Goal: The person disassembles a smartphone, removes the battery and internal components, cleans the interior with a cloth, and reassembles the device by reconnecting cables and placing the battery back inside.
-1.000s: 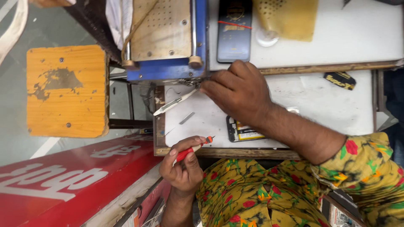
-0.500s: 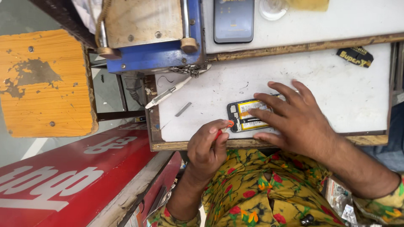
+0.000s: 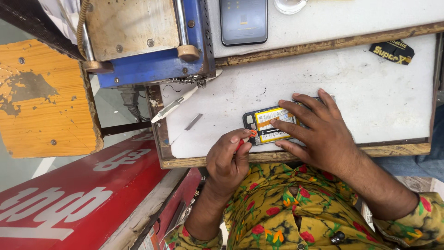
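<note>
Both hands have settled closer on the opened phone since half a second ago, with the screwdriver tip now at its left end. The left hand (image 3: pixel 227 159) has its fingers closed around a red-handled screwdriver (image 3: pixel 245 140), whose tip meets the left end of the opened phone (image 3: pixel 268 125). That phone lies back-off on the white worktop (image 3: pixel 370 92), near its front edge, showing a yellow-labelled battery inside its dark frame. The right hand (image 3: pixel 319 132) lies flat over the phone's right part, fingers spread and pressing down, gripping nothing. Left of the phone, a small grey metal strip (image 3: pixel 194 121) rests loose on the worktop, and further left white-handled tweezers (image 3: pixel 178 103) lie slanted, their end tucked under a blue machine (image 3: pixel 148 69). On the raised shelf behind sits a second phone (image 3: pixel 243 21), dark screen up, beside a clear round container (image 3: pixel 289 5) at the picture's top edge; what is in it I cannot tell. A black packet (image 3: pixel 392 51) lies at the worktop's far right corner. An orange wooden stool (image 3: pixel 41 97) stands off to the left.
</note>
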